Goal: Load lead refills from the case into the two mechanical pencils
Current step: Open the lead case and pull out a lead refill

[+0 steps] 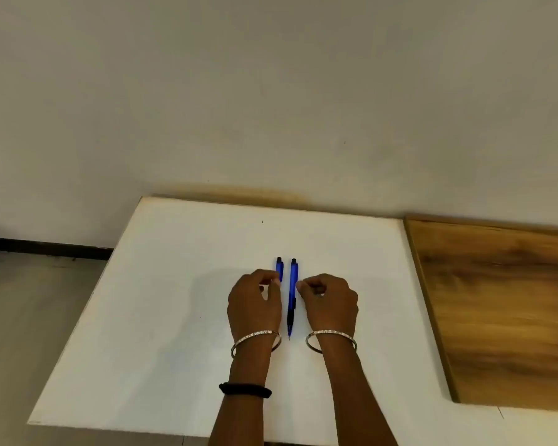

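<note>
Two blue mechanical pencils lie side by side on the white table (pixel 161 317), black caps pointing away from me. My left hand (pixel 255 304) is curled, and its pinched fingertips are on the left pencil (pixel 279 268); the hand hides that pencil's lower half. My right hand (pixel 331 302) is also curled, with thumb and forefinger pinched against the right side of the right pencil (pixel 292 291). That pencil shows in full, its tip towards me. No lead case is in view.
A wooden board (pixel 503 310) lies along the table's right side, its surface slightly higher. A plain wall (pixel 271 91) rises just behind the table. The floor (pixel 29 300) drops away at the left. Both wrists wear metal bangles.
</note>
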The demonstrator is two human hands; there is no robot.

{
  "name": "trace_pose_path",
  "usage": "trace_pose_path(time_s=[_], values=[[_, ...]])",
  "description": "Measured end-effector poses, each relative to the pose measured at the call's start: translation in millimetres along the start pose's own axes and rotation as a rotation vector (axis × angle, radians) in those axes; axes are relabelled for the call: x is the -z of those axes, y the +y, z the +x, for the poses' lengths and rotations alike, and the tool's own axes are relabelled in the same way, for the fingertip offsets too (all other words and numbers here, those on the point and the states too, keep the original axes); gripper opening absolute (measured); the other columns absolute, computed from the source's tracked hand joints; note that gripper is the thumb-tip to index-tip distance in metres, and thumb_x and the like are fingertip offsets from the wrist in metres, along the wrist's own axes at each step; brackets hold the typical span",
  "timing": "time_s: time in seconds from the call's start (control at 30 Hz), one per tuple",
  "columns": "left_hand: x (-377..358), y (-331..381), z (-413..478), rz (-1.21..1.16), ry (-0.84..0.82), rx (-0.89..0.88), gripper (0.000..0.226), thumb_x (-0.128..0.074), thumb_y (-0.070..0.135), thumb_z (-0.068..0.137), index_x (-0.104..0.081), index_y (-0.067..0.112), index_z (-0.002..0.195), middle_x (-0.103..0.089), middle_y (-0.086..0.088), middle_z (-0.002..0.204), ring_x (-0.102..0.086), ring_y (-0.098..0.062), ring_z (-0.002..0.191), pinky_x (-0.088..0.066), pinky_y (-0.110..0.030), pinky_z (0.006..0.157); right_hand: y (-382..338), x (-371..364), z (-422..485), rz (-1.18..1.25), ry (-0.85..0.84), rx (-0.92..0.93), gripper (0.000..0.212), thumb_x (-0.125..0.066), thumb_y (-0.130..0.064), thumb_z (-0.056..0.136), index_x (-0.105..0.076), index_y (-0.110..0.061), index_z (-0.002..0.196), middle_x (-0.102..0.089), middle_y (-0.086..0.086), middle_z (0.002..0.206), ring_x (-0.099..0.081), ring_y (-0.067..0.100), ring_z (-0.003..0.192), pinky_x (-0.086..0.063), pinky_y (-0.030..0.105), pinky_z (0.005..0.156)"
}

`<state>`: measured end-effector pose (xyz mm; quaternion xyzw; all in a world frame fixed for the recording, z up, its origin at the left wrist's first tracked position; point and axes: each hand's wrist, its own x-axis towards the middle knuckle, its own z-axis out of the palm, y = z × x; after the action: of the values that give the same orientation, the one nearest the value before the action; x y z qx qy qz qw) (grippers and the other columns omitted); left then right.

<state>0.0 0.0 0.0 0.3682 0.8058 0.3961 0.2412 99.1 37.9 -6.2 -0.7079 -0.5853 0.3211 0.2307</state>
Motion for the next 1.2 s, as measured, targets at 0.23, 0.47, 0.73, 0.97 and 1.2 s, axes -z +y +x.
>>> trace_pose_path(time_s=[0.23,0.47,0.73,0.97,1.2], values=[[-15,7,21,0.04,0.049,-0.027,0.016,-0.061,0.025,0.089,-0.069,0.022,0.102,-0.068,0.001,0.105,-0.063,-0.016,0.096,-0.049,-0.027,0.086,-5,-16,17,-0.133,-0.011,-0.063,0.036,-0.074,-0.044,0.078,-0.067,-0.019,0.103,-0.072,-0.002,0.094,-0.067,0.016,0.088,-0.052,0.026,0.076],[-14,5,27,0.032,0.051,-0.015,0.015,-0.061,0.025,0.089,-0.069,0.022,0.101,-0.068,-0.001,0.107,-0.063,-0.017,0.096,-0.051,-0.03,0.086,-12,-26,13,-0.143,-0.001,-0.111,0.032,-0.075,-0.035,0.079,-0.067,-0.017,0.104,-0.072,0.0,0.101,-0.066,0.015,0.083,-0.043,0.019,0.066],[-17,11,25,-0.077,0.044,-0.037,0.017,-0.063,0.031,0.087,-0.07,0.021,0.098,-0.069,0.004,0.096,-0.06,-0.007,0.076,-0.045,-0.013,0.071,-15,-4,17,0.165,0.036,-0.044,0.028,-0.081,-0.031,0.068,-0.073,-0.017,0.091,-0.072,-0.004,0.07,-0.067,0.008,0.065,-0.052,0.022,0.066],[-19,17,28,-0.328,-0.104,0.03,0.016,-0.068,0.036,0.082,-0.073,0.026,0.093,-0.073,0.009,0.085,-0.065,-0.003,0.079,-0.051,-0.017,0.07,-9,12,20,0.4,-0.107,0.048,0.022,-0.079,-0.02,0.069,-0.071,-0.02,0.09,-0.073,-0.001,0.064,-0.071,0.011,0.058,-0.059,0.025,0.063],[-18,18,27,-0.311,-0.13,-0.045,0.004,-0.069,0.029,0.083,-0.071,0.03,0.086,-0.071,0.01,0.072,-0.068,-0.005,0.069,-0.052,-0.016,0.067,-2,32,28,0.604,-0.342,0.054,0.031,-0.077,-0.008,0.074,-0.068,-0.019,0.102,-0.076,0.007,0.073,-0.073,0.019,0.069,-0.051,0.023,0.05]])
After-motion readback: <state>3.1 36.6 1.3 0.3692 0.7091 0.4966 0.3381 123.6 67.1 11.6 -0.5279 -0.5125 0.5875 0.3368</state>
